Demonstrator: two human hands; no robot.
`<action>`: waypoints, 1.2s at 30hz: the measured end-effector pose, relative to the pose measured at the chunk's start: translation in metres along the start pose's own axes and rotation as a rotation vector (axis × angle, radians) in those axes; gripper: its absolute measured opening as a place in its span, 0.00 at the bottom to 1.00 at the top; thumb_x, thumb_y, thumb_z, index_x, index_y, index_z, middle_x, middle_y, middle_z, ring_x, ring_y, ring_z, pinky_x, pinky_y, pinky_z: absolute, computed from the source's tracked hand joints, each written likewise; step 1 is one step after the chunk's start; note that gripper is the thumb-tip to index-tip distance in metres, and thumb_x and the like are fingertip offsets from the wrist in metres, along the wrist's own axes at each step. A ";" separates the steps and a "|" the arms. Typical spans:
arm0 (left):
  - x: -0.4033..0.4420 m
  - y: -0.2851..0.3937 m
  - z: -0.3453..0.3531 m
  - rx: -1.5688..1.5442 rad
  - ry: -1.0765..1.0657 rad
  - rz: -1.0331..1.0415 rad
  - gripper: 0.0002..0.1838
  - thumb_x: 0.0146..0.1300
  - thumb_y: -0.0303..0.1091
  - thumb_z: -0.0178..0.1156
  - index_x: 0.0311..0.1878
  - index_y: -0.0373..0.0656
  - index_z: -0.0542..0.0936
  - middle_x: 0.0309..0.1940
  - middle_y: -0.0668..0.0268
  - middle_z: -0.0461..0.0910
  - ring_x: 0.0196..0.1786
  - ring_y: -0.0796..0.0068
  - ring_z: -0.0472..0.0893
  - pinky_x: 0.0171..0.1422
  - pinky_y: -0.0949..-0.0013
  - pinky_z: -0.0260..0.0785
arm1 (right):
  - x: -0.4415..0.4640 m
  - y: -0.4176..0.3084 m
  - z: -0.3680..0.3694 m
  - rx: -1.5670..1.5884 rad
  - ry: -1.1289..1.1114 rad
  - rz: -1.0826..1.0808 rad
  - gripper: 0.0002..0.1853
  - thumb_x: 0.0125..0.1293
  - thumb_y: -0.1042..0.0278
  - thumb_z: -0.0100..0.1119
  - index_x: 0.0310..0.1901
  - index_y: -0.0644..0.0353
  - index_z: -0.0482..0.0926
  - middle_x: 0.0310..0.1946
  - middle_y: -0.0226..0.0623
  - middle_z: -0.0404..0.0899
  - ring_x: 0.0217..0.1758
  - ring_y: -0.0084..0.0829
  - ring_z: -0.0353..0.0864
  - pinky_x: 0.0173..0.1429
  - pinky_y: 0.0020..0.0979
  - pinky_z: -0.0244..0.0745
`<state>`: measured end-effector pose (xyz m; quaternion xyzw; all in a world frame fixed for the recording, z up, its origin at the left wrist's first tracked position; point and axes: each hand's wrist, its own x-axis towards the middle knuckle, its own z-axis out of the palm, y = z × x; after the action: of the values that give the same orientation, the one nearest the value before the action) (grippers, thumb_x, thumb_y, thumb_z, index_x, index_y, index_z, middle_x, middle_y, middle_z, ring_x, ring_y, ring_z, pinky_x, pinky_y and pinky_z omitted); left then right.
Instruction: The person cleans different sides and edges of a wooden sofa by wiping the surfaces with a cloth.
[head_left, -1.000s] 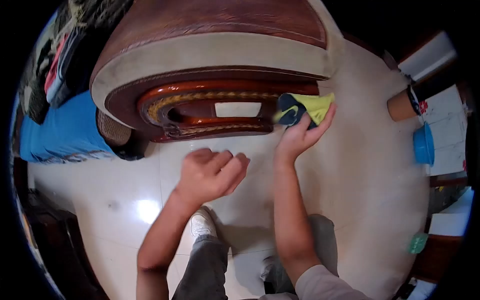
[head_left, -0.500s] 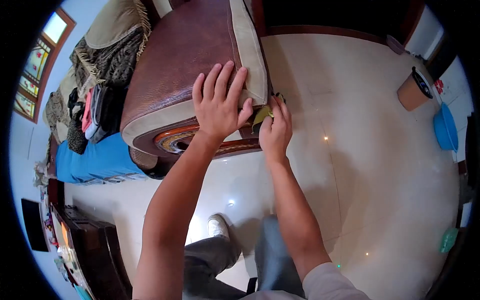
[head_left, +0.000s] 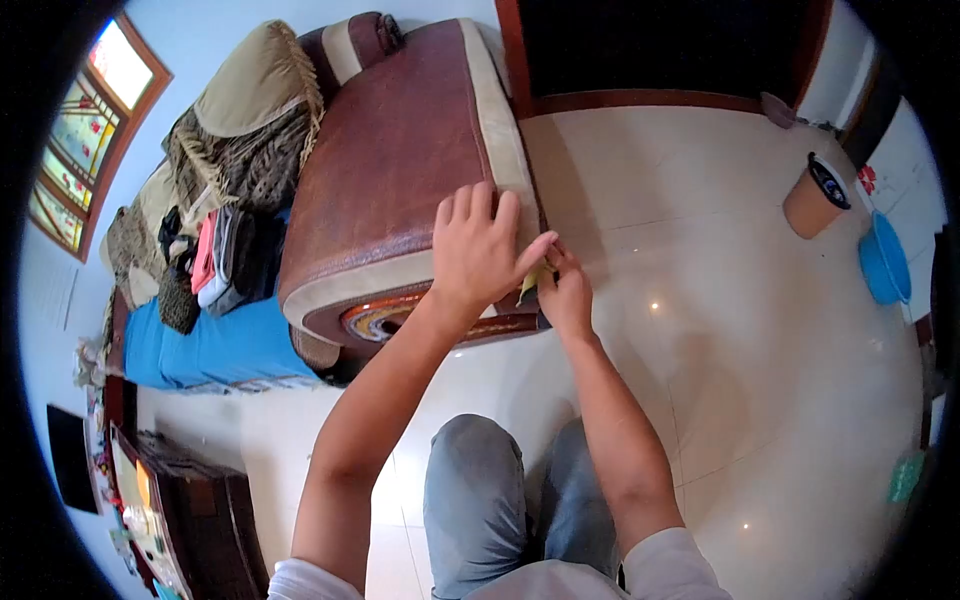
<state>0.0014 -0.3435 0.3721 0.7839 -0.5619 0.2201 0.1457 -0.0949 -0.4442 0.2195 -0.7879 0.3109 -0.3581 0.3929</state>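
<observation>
My left hand (head_left: 474,247) rests on the cream-edged front corner of the brown leather sofa arm (head_left: 390,160), fingers spread and pointing away from me. My right hand (head_left: 567,296) is at the outer side of the same corner, its fingers curled round a small yellow-green cloth (head_left: 528,286). Most of that cloth is hidden by my hands. Below them shows the carved, glossy wooden front (head_left: 385,318) of the arm.
Folded clothes (head_left: 222,260) and a fringed cushion (head_left: 250,85) lie on the sofa's blue cover (head_left: 200,345). At right stand a brown bin (head_left: 812,205) and a blue basin (head_left: 883,260). A dark wooden table (head_left: 215,520) is at lower left.
My view has shifted, and the knees now show bent below me. My left hand has come closer to the right hand at the corner. The yellow-green cloth shows less.
</observation>
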 end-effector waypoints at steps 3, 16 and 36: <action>0.050 -0.002 0.003 -0.016 -0.027 0.190 0.33 0.64 0.61 0.63 0.59 0.41 0.82 0.65 0.55 0.77 0.73 0.56 0.69 0.79 0.42 0.51 | 0.005 -0.002 -0.007 0.011 -0.048 0.007 0.25 0.64 0.74 0.56 0.64 0.54 0.82 0.68 0.44 0.77 0.69 0.50 0.77 0.70 0.43 0.74; 0.095 -0.025 0.032 -0.099 -0.304 0.189 0.23 0.62 0.56 0.59 0.33 0.46 0.92 0.55 0.58 0.84 0.75 0.58 0.68 0.85 0.41 0.44 | 0.032 0.003 -0.026 -0.046 -0.212 0.238 0.15 0.57 0.67 0.64 0.44 0.63 0.87 0.39 0.59 0.85 0.44 0.58 0.86 0.50 0.45 0.82; 0.098 -0.013 0.031 -0.206 -0.252 0.169 0.09 0.57 0.35 0.59 0.31 0.47 0.88 0.43 0.63 0.82 0.73 0.57 0.70 0.85 0.40 0.47 | 0.037 0.039 0.003 0.488 -0.125 0.229 0.20 0.66 0.76 0.54 0.57 0.56 0.86 0.71 0.49 0.74 0.73 0.46 0.75 0.73 0.36 0.71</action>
<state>0.0457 -0.4345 0.3952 0.7362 -0.6591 0.0729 0.1350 -0.0807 -0.4910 0.1971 -0.6502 0.2774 -0.3262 0.6276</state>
